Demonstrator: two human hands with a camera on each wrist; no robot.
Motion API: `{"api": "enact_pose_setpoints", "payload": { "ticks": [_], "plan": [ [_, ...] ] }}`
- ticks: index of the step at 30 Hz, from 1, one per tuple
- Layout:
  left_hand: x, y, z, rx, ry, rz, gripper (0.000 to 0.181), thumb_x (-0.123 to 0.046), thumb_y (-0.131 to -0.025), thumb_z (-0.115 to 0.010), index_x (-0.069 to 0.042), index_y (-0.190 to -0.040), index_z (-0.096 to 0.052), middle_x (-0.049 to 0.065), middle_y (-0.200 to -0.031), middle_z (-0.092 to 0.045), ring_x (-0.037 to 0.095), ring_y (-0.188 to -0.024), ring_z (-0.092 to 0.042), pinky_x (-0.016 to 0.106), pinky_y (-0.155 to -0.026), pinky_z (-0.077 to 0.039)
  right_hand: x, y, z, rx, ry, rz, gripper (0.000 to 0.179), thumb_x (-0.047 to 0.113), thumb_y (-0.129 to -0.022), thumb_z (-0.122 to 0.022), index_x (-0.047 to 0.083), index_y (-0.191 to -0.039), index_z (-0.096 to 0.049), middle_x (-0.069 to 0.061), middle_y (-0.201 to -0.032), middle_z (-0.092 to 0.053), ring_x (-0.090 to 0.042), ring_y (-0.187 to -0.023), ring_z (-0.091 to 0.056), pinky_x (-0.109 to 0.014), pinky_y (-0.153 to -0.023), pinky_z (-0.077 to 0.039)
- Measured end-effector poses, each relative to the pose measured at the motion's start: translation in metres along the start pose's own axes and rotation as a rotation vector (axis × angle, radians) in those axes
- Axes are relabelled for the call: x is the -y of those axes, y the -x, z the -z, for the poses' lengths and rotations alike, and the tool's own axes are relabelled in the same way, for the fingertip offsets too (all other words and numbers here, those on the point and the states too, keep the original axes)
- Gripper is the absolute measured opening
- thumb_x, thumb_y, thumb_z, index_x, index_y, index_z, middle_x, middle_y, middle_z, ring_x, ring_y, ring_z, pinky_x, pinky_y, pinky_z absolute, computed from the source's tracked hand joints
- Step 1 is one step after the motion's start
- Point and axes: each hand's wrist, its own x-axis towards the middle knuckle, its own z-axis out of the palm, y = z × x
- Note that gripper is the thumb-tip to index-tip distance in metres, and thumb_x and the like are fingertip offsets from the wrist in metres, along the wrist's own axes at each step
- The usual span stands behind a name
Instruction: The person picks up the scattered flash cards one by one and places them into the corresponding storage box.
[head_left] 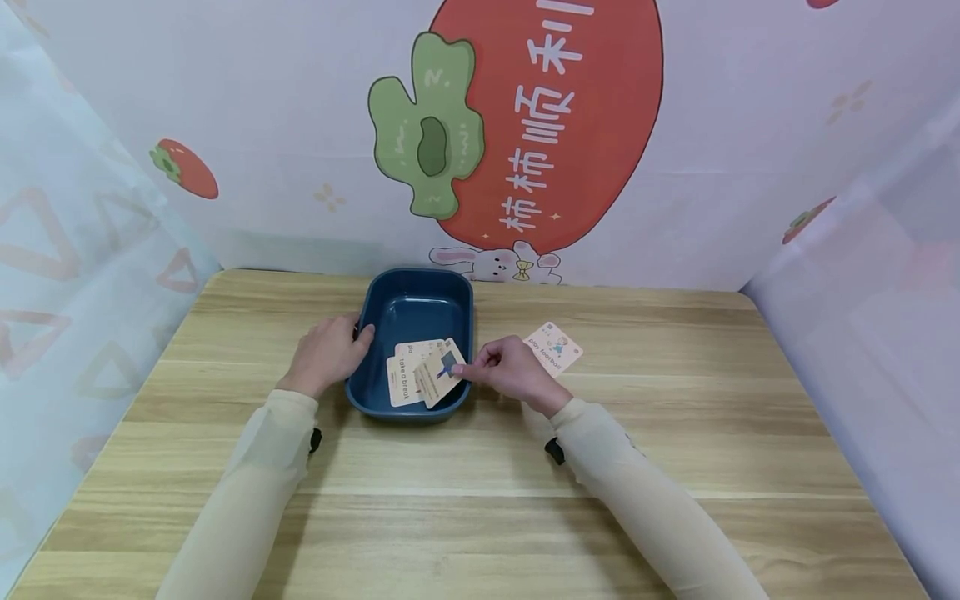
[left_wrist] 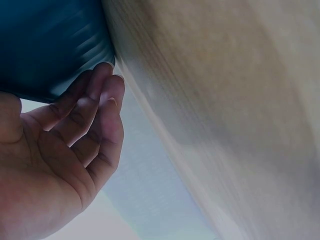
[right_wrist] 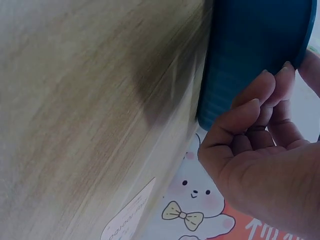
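Observation:
A dark blue plastic bin (head_left: 412, 321) sits on the wooden table, with several picture cards overlapping in its near half. One card reads "take a break" (head_left: 404, 382); the top card (head_left: 435, 385) lies askew over it. My left hand (head_left: 326, 352) holds the bin's left side, thumb over the rim and fingers against the outer wall. On the right side, my right hand (head_left: 513, 371) has its thumb over the rim, on or just above the top card. Its curled fingers (right_wrist: 257, 95) touch the bin's outer wall.
A "play football" card (head_left: 554, 348) lies on the table just beyond my right hand. Behind the table (head_left: 420, 517) stands a white backdrop (head_left: 300, 125) with a large red persimmon print. Pale sheets hang at both sides.

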Motion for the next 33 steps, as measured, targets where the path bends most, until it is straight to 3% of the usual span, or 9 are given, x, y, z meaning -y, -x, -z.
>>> {"api": "enact_pose_setpoints", "payload": {
  "ticks": [6,18,25,33],
  "plan": [
    [0.0,0.0,0.001,-0.004,0.007,-0.007,0.05,-0.029,-0.108,-0.046,0.009,-0.138,-0.054,0.026,-0.109,-0.067,0.03,-0.078,-0.064,0.036,-0.061,-0.05,0.003,0.0,-0.003,-0.019,0.045,-0.026,0.042,0.045,-0.089,-0.078,0.003,-0.083,-0.074,-0.004,-0.065,-0.055,-0.021,-0.068,-0.052,-0.029,-0.055,-0.034],
    [0.001,0.0,0.002,-0.002,0.01,-0.015,0.048,-0.029,-0.107,-0.046,0.008,-0.135,-0.056,0.019,-0.095,-0.067,0.026,-0.071,-0.062,0.035,-0.058,-0.047,0.011,-0.001,-0.006,-0.055,0.111,-0.053,0.043,0.044,-0.091,-0.076,0.003,-0.076,-0.071,-0.004,-0.062,-0.054,-0.021,-0.068,-0.054,-0.029,-0.056,-0.035],
    [0.0,0.0,0.002,0.001,0.008,-0.005,0.049,-0.03,-0.107,-0.046,0.009,-0.137,-0.054,0.02,-0.096,-0.066,0.027,-0.071,-0.062,0.035,-0.058,-0.047,0.009,0.005,0.003,-0.067,0.085,-0.043,0.037,0.046,-0.091,-0.075,0.009,-0.085,-0.075,-0.012,-0.076,-0.063,-0.023,-0.072,-0.056,-0.03,-0.059,-0.04],
    [0.0,0.0,0.001,0.001,0.011,-0.002,0.05,-0.03,-0.107,-0.046,0.009,-0.137,-0.054,0.021,-0.098,-0.067,0.028,-0.074,-0.063,0.035,-0.059,-0.048,0.0,0.013,0.019,-0.114,0.101,0.008,0.031,0.04,-0.093,-0.074,0.009,-0.092,-0.076,-0.007,-0.079,-0.063,-0.025,-0.077,-0.057,-0.033,-0.063,-0.044]
  ]
}}
